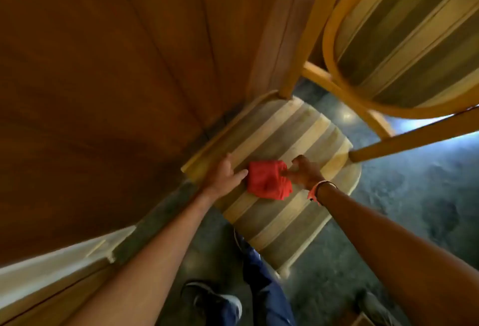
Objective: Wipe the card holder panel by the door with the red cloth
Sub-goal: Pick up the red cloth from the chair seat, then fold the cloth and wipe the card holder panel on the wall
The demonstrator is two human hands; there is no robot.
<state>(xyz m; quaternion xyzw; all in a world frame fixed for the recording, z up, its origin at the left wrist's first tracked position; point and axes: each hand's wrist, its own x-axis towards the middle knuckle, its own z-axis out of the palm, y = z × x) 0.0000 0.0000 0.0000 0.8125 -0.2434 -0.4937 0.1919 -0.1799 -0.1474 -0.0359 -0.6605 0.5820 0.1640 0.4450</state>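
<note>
A bunched red cloth (pixel 268 183) lies on the striped seat of a wooden chair (pixel 290 134). My left hand (pixel 225 174) rests flat on the seat, its fingers spread and its thumb touching the cloth's left edge. My right hand (pixel 303 172) pinches the cloth's right edge between its fingertips. A thin band circles my right wrist. The card holder panel is not in view.
A dark wooden door (pixel 98 92) fills the left side, with its frame (pixel 280 40) beside the chair. The chair's oval striped back (pixel 404 40) rises at the upper right. Below are a dark mottled floor (pixel 414 196), my legs and shoes, and a pale skirting at lower left.
</note>
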